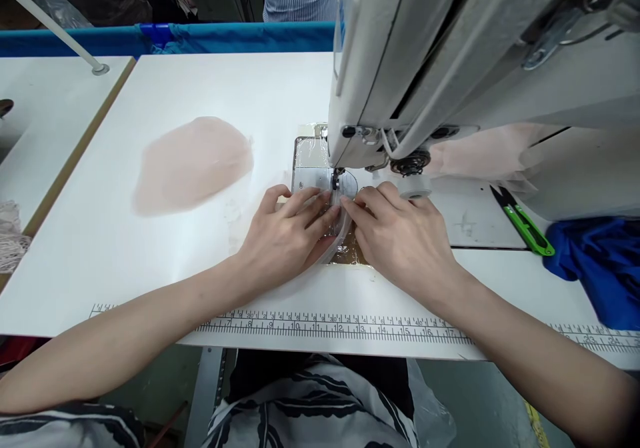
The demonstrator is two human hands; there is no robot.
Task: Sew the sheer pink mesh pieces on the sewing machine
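Note:
A thin, sheer pale pink fabric piece [326, 253] with a curved whitish edge lies at the needle area of the sewing machine [380, 68]. My left hand [287, 231] rests on it with fingers stretched out flat, tips just in front of the presser foot [336, 180]. On the other side, my right hand [400, 235] has its fingers bent and closed at the fabric's curved edge, its thumb mostly hidden. Beneath the fabric, the metal needle plate [309, 178] and clear shiny tape show. Both hands touch the work surface.
A loose pale pink fabric piece [195, 165] lies left on the white table [165, 261]. Further pink pieces [480, 151] lie under the machine arm. Green thread snips [525, 225] and blue cloth [600, 261] sit at right. A printed ruler [320, 325] runs along the front edge.

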